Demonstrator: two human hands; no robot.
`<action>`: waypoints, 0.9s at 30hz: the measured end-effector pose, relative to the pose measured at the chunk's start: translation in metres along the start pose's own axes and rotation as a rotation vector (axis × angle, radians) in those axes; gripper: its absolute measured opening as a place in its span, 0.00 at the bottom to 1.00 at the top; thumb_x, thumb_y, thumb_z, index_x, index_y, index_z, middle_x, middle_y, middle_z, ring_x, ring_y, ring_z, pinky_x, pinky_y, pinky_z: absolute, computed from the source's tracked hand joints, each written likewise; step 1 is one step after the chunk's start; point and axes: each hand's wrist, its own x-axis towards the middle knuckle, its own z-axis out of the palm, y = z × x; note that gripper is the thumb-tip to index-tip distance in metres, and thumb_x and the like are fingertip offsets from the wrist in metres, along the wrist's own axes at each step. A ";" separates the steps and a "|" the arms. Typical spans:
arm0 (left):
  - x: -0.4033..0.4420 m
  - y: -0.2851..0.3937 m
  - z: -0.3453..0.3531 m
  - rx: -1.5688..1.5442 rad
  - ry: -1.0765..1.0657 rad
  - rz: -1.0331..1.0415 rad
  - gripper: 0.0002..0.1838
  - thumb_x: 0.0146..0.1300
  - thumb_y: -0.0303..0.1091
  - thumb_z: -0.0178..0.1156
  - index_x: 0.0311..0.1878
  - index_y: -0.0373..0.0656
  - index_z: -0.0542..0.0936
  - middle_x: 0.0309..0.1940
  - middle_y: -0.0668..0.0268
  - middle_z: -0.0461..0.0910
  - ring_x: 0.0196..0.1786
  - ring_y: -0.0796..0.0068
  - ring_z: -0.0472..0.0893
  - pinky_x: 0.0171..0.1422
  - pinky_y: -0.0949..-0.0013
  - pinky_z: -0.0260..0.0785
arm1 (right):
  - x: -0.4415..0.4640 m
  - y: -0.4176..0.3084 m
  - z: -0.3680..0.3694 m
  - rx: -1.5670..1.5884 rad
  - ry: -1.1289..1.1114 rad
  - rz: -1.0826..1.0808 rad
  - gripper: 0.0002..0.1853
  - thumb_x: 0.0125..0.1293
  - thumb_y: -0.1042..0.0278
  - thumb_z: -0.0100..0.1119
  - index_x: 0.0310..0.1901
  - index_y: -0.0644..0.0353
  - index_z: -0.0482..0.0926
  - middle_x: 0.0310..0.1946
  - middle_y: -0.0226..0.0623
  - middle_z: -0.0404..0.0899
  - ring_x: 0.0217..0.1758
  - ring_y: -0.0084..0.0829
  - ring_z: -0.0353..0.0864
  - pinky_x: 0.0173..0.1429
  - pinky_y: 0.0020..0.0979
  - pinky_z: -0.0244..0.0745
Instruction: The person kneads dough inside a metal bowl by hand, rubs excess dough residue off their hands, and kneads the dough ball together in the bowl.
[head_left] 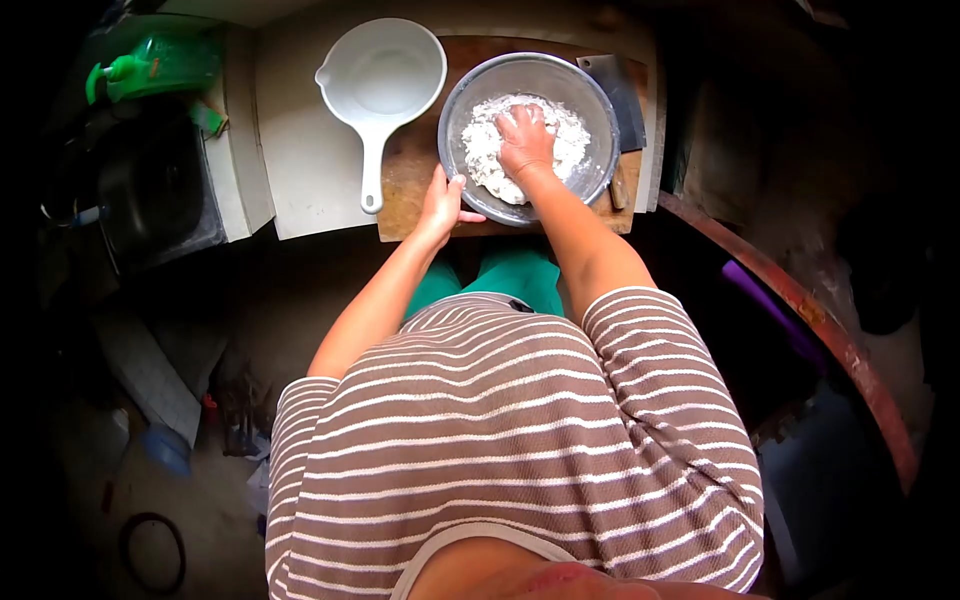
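In front of you, a pale, flat table (300, 150) held a brown wooden board (405, 195), on which rested a round grey bowl (600, 115) and a rectangular-bladed cleaver (627, 100); a white, round, long-handled dipper (385, 75) lay at the board's left.

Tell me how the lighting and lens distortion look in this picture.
Head view: light falls on the bowl and white scoop, the flour mix nearly washed out; head view: edges sink into black; head view: wide-angle distortion seems to bow the far edge of the board.
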 end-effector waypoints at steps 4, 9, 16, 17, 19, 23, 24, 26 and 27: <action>0.000 0.001 0.001 0.010 -0.001 -0.014 0.24 0.75 0.34 0.41 0.72 0.45 0.53 0.66 0.50 0.61 0.56 0.51 0.77 0.37 0.56 0.86 | 0.027 0.000 0.002 -0.061 0.020 -0.016 0.15 0.51 0.67 0.60 0.43 0.40 0.82 0.51 0.28 0.74 0.63 0.41 0.67 0.64 0.62 0.59; -0.001 0.000 0.003 0.002 0.011 0.017 0.23 0.75 0.34 0.41 0.71 0.46 0.54 0.65 0.50 0.62 0.54 0.52 0.78 0.36 0.57 0.86 | 0.048 0.000 0.005 -0.070 0.099 -0.043 0.12 0.54 0.66 0.56 0.39 0.42 0.85 0.42 0.29 0.79 0.57 0.39 0.72 0.64 0.61 0.59; 0.000 -0.009 0.007 -0.004 0.051 0.054 0.21 0.74 0.33 0.40 0.68 0.42 0.58 0.59 0.51 0.69 0.45 0.55 0.82 0.32 0.60 0.85 | 0.035 0.003 -0.029 -0.011 -0.042 -0.101 0.14 0.58 0.58 0.58 0.46 0.43 0.83 0.47 0.29 0.80 0.59 0.35 0.73 0.60 0.61 0.63; 0.000 -0.008 0.007 0.001 0.055 0.052 0.21 0.74 0.32 0.40 0.68 0.42 0.58 0.58 0.51 0.70 0.45 0.55 0.82 0.31 0.61 0.85 | 0.028 0.007 -0.038 0.027 0.041 -0.144 0.15 0.59 0.50 0.59 0.43 0.45 0.84 0.42 0.29 0.82 0.55 0.36 0.76 0.60 0.62 0.64; 0.004 -0.009 0.007 0.006 0.059 0.073 0.21 0.73 0.32 0.40 0.68 0.42 0.58 0.58 0.51 0.70 0.45 0.56 0.82 0.30 0.61 0.85 | 0.017 0.005 -0.070 -0.086 -0.049 -0.228 0.15 0.58 0.48 0.59 0.41 0.45 0.85 0.39 0.29 0.82 0.53 0.37 0.78 0.60 0.62 0.64; 0.008 -0.013 0.005 -0.002 0.058 0.088 0.20 0.73 0.32 0.40 0.65 0.41 0.59 0.57 0.50 0.71 0.43 0.53 0.82 0.28 0.60 0.84 | -0.028 0.006 -0.047 0.087 -0.096 -0.276 0.11 0.55 0.53 0.64 0.32 0.49 0.84 0.39 0.34 0.80 0.50 0.41 0.76 0.53 0.51 0.73; 0.007 -0.013 0.004 -0.004 0.058 0.088 0.20 0.73 0.32 0.40 0.65 0.41 0.59 0.57 0.50 0.71 0.43 0.53 0.82 0.28 0.60 0.84 | -0.039 0.009 -0.025 0.203 -0.049 -0.218 0.11 0.54 0.53 0.65 0.32 0.49 0.84 0.43 0.36 0.79 0.53 0.41 0.75 0.52 0.54 0.72; 0.009 -0.012 0.002 -0.024 0.025 0.086 0.20 0.73 0.33 0.40 0.65 0.42 0.59 0.56 0.50 0.71 0.43 0.53 0.82 0.28 0.60 0.84 | -0.045 -0.007 -0.033 0.227 -0.177 -0.055 0.13 0.53 0.56 0.68 0.39 0.49 0.83 0.49 0.37 0.74 0.58 0.43 0.71 0.54 0.48 0.72; 0.011 -0.011 0.001 -0.025 0.029 0.081 0.20 0.73 0.33 0.40 0.65 0.42 0.59 0.56 0.50 0.71 0.43 0.53 0.82 0.28 0.60 0.84 | -0.048 -0.009 -0.018 0.242 -0.027 0.042 0.15 0.53 0.55 0.67 0.42 0.48 0.82 0.49 0.37 0.74 0.59 0.43 0.71 0.57 0.47 0.70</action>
